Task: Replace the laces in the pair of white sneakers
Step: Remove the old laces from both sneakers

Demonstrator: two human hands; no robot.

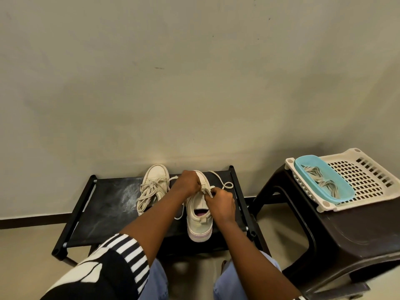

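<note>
White-ish sneaker (154, 187) with its laces bunched on top sits just left of the left hand (187, 182), which grips the upper of the second sneaker (199, 217) on the black rack (104, 204). Nearly touching it, the right hand (220, 205) pinches a lace (224, 184) (loose end trails beyond both hands). Well off to the right, a teal tray (299, 169) holds spare laces (322, 180).

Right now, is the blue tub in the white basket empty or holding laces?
Not empty: the blue tub holds a tangled bundle of pale laces, visible against its floor.
</note>
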